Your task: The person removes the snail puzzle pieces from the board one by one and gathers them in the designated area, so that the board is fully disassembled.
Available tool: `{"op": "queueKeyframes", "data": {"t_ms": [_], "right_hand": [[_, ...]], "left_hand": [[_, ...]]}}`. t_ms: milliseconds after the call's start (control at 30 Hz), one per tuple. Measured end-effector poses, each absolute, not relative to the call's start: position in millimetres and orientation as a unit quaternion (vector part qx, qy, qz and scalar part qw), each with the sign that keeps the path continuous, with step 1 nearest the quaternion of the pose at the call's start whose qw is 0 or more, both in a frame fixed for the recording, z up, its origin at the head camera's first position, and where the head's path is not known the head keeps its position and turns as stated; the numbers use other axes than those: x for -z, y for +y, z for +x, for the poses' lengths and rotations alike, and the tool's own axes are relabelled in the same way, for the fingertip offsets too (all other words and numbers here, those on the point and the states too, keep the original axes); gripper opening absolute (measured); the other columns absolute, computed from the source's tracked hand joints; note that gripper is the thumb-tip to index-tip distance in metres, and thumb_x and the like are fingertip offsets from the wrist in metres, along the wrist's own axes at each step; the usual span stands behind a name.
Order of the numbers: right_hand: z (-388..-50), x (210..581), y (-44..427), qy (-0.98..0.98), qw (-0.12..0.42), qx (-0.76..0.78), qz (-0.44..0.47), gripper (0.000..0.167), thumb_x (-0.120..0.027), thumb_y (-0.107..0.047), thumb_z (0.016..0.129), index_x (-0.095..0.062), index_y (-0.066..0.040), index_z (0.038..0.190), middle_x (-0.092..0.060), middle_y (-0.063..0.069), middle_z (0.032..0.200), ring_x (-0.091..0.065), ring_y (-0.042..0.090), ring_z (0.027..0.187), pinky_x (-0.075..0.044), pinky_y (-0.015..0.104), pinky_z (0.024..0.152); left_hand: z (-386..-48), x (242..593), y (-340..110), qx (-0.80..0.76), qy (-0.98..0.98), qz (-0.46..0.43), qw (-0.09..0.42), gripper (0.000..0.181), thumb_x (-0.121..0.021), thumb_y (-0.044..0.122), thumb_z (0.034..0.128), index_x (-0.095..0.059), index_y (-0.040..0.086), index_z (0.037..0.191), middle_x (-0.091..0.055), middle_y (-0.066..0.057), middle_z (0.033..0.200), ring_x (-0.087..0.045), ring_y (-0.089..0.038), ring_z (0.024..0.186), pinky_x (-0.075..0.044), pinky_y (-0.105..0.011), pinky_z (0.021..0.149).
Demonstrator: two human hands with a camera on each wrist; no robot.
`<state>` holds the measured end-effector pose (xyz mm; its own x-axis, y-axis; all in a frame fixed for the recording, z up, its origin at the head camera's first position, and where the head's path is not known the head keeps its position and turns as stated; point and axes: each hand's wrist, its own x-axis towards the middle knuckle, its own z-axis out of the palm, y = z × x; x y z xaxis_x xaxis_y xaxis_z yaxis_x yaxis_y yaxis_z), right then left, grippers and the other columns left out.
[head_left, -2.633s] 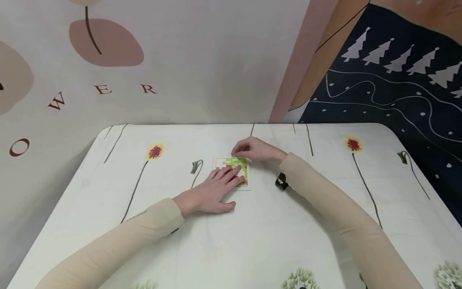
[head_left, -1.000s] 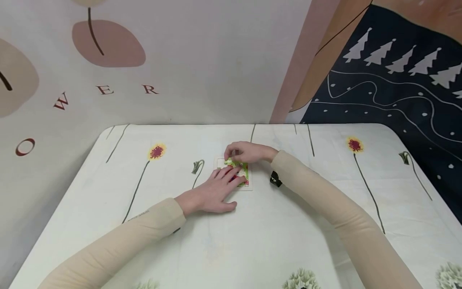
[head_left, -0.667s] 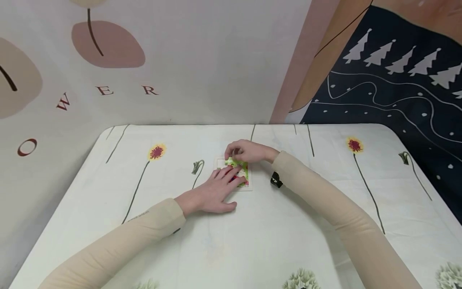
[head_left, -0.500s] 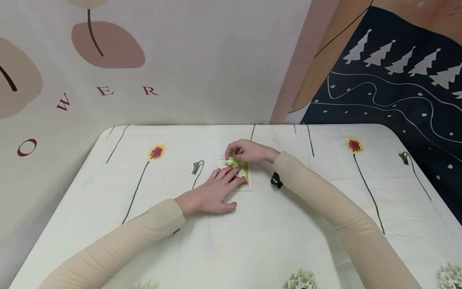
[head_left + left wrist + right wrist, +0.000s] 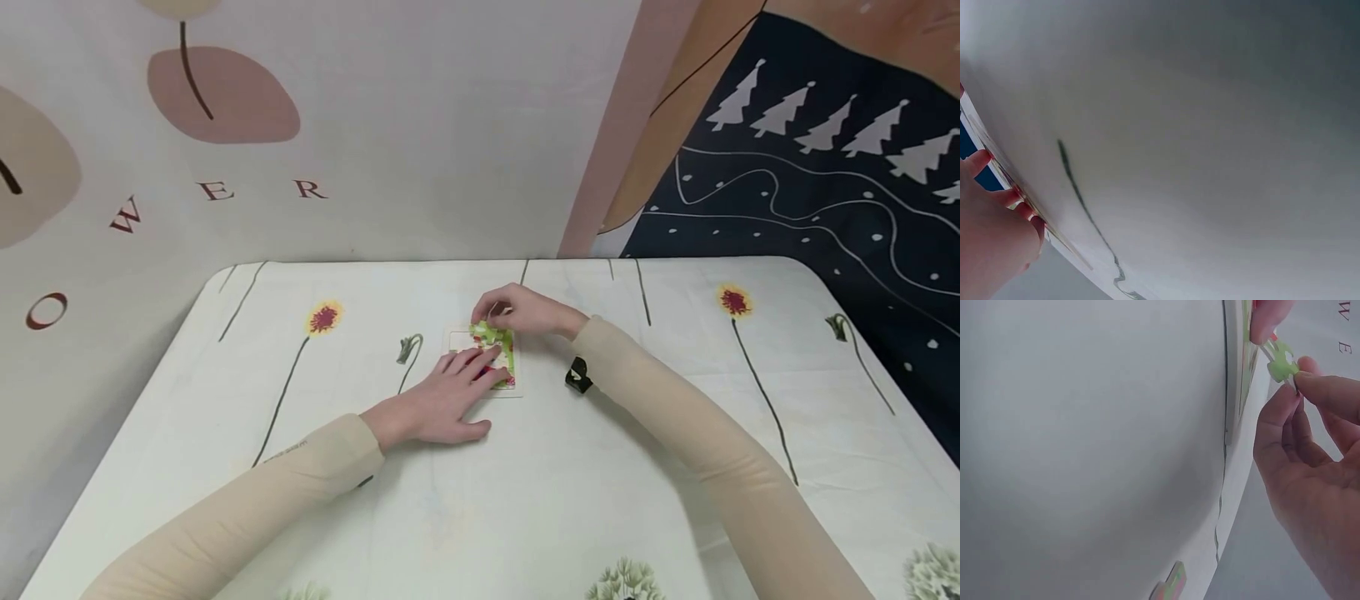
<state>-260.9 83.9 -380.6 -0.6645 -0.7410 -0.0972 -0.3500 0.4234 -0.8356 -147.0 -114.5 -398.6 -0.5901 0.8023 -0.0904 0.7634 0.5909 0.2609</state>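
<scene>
A small jigsaw puzzle [image 5: 508, 364] with a green and red picture lies in a thin pale tray [image 5: 518, 394] on the table. My left hand [image 5: 438, 406] rests over it with fingers spread, covering much of its left and lower part. At the puzzle's far edge, my right hand [image 5: 528, 309] pinches a green puzzle piece [image 5: 1282, 366] between thumb and fingertips. That piece is tilted up in the right wrist view, close to a left fingertip. In the left wrist view, the left fingers [image 5: 1004, 197] touch the puzzle's surface.
The table wears a white flower-printed cloth [image 5: 525, 492]. A thick little piece [image 5: 1171, 584] with a green and pink top lies at the bottom of the right wrist view. Behind the table hang a pale printed cloth [image 5: 450, 142] and a dark one [image 5: 787, 192].
My right hand has shifted a little left to the puzzle's far edge and now pinches a green piece, which has tilted up. My left hand has stayed in place.
</scene>
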Motion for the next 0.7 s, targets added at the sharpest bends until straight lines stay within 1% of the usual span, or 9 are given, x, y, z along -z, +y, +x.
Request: {"op": "queueKeyframes", "data": {"t_ms": [133,300,467,700], "right_hand": [[-260,379,87,0.811,0.228,0.428,-0.327,0.022,-0.053,0.004,0.094,-0.068,-0.003,0.108,-0.065,0.006,0.109,-0.056,0.019,0.097,-0.044,0.032,0.088],[-259,378,91,0.814,0.225,0.431,-0.317,0.022,-0.054,0.002,0.094,-0.069,-0.003,0.109,-0.065,0.006,0.111,-0.055,0.019,0.099,-0.042,0.031,0.085],[-260,378,97,0.818,0.224,0.429,-0.311,0.022,-0.054,0.002,0.095,-0.069,-0.003,0.11,-0.066,0.006,0.112,-0.055,0.019,0.101,-0.041,0.032,0.087],[-260,375,109,0.824,0.202,0.423,-0.317,0.022,-0.054,0.002,0.094,-0.07,-0.004,0.11,-0.066,0.006,0.111,-0.055,0.02,0.101,-0.041,0.035,0.088]], "left_hand": [[-147,399,-115,-0.098,0.887,0.44,0.103,0.067,-0.052,0.038,0.0921,-0.031,0.011,0.15,-0.014,-0.015,0.159,-0.015,-0.034,0.141,-0.016,-0.053,0.108],[-147,399,-115,-0.092,0.887,0.442,0.097,0.068,-0.052,0.041,0.0926,-0.031,0.011,0.15,-0.017,-0.015,0.158,-0.016,-0.033,0.141,-0.017,-0.053,0.108],[-148,400,-116,-0.095,0.887,0.44,0.1,0.068,-0.053,0.044,0.0926,-0.031,0.014,0.15,-0.018,-0.014,0.157,-0.017,-0.032,0.141,-0.018,-0.054,0.107],[-148,400,-116,-0.103,0.886,0.441,0.101,0.067,-0.053,0.044,0.0932,-0.031,0.015,0.15,-0.018,-0.014,0.158,-0.017,-0.032,0.141,-0.017,-0.053,0.108]]}}
